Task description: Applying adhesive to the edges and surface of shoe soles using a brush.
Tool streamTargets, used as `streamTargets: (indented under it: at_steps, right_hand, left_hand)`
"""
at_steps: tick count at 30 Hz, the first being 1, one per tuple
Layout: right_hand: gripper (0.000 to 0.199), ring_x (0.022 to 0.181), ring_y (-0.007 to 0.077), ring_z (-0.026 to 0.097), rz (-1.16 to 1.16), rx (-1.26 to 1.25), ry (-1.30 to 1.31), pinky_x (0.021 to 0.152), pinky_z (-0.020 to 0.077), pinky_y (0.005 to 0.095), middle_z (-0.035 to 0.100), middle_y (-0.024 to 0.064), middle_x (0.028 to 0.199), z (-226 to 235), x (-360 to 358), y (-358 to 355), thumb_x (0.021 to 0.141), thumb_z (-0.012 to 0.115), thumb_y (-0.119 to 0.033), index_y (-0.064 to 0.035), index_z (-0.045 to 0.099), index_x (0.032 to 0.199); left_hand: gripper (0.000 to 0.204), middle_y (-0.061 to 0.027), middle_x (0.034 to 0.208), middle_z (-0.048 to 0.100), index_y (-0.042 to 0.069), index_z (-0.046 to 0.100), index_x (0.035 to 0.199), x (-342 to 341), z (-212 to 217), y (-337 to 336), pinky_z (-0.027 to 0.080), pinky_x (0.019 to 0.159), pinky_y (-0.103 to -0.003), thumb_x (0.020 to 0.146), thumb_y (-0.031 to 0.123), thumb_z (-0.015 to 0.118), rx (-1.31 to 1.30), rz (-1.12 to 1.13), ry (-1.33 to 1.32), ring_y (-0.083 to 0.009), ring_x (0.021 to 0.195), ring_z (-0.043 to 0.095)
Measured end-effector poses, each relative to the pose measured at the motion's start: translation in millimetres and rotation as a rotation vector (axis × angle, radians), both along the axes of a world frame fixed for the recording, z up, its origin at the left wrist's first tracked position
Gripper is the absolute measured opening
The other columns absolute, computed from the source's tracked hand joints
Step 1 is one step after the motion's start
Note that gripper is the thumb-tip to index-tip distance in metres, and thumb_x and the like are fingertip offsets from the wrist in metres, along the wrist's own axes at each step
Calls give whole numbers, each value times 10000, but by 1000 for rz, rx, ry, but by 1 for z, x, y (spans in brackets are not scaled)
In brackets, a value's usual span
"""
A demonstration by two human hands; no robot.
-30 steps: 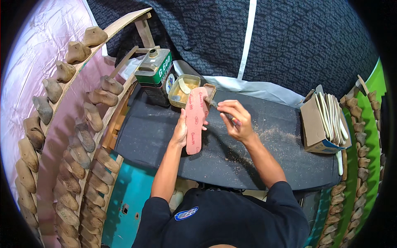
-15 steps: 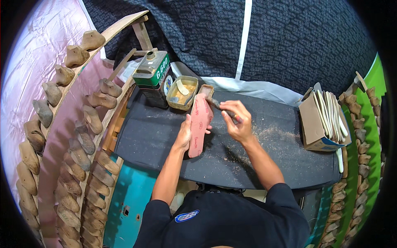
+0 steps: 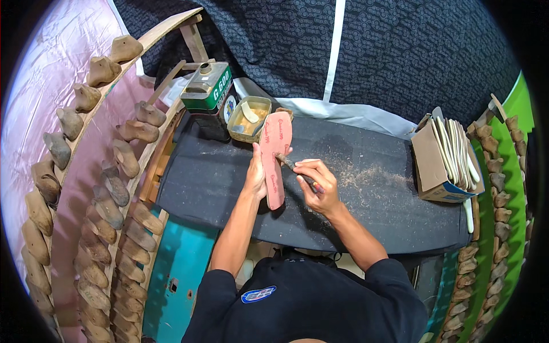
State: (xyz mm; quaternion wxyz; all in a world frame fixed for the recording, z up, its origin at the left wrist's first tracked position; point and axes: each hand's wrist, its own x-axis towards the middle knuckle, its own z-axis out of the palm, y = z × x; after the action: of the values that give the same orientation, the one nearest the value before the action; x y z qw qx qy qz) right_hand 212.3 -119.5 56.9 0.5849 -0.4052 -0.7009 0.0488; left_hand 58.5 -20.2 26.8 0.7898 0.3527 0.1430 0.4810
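While we are working at the dark surface (image 3: 366, 211), this is how things are lying:

Left grip: our left hand (image 3: 255, 178) is wrapping closed around the edge of the pink insole (image 3: 275, 157), propping it up on its lower end above the surface.

Right grip: our right hand (image 3: 319, 186) is pinching tight on a small brush (image 3: 291, 164), whose tip is touching the face of the pink insole about halfway down.

Insole: it is standing nearly upright between both hands, toe end pointing toward the glue tray (image 3: 249, 118).

Progress: we are judging the coating as partly done; the brush is sitting mid-length, and we cannot tell from the sheen which half is already covered.

Nearby: a green glue can (image 3: 207, 88) is standing just beside the tray.

Farther out: a cardboard box (image 3: 430, 166) is holding a stack of pale insoles (image 3: 454, 151) at the right, seemingly waiting their turn.

Edges: wooden shoe lasts (image 3: 117, 188) are lining the racks on both sides.
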Motion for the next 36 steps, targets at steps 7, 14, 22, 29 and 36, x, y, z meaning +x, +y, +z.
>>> streamTargets:
  at_steps: [7,14,22,29,36]
  right_hand:
    - [218,955,307,653,24,-11,-2,821,532,374,657,145,1012,-7,-4,-14,777,701,56,0,676,986]
    - [253,975,304,649,153,-78,-65,830,532,373,666,144,1012,-12,3,-33,759,720,67,-6,682,998]
    - [231,965,299,657,237,-173,-29,841,535,375,675,144,1023,-36,2,-37,766,716,68,0,689,985]
    - [150,801,229,651,328,-179,50,715,521,326,666,135,884,21,30,-22,773,657,50,24,678,920]
    - [103,806,184,655,505,-443,-55,712,514,307,658,110,899,61,25,-11,826,673,-9,17,691,924]
  left_hand:
    - [815,-182,1316,545,-2,349,1450,1,-3,1,454,1040,-452,967,654,340,-25,9,-79,-327,1185,579]
    - [823,-206,1160,599,-30,426,1374,-9,-5,15,540,920,-412,954,675,360,-90,-41,-253,-285,1040,623]
    - [866,-181,1122,605,-10,422,1381,-24,-14,38,540,831,-358,916,720,381,-195,-36,-391,-260,943,618]
    - [838,-114,1134,606,56,409,1399,-24,0,33,542,731,-346,922,739,320,-19,258,-22,-219,933,624]
    - [840,-109,1008,621,71,452,1352,-24,9,22,531,706,-335,924,764,248,-21,254,-35,-208,816,612]
